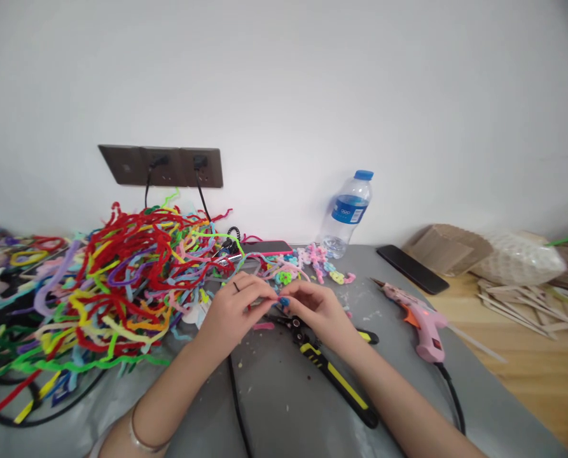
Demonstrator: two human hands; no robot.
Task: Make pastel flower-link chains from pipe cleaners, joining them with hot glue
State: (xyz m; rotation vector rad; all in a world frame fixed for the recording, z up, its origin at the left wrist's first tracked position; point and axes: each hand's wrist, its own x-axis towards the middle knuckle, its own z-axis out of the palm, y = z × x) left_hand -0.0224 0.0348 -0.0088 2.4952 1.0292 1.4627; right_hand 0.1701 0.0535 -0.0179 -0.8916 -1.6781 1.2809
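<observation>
Blue fuzz marks the small pipe-cleaner piece (284, 301) that we pinch between both our hands, just above the grey counter (274, 388) at mid-scene. Our left hand (233, 312) comes in from the near left and our right hand (319, 310) from the near right, so the fingertips of both meet on the piece. The fingers of each hand are drawn narrow around it, thumb against forefinger; how much of the piece is covered we cannot tell. It looks to lie roughly left to right, running from one pinch to the other, and neither hand is clearly nearer, since both touch it.

Just beneath our right hand lies a black-and-yellow wire stripper (334, 375), its long axis slanting from the far left to the near right, handles toward us. A great tangle of coloured pipe cleaners (121, 280) is heaped to the left. Finished pastel shapes (319, 264) lie just beyond our fingers, a water bottle (348, 213) stands farther off by the wall, and a pink glue gun (422, 321) rests to the right.
</observation>
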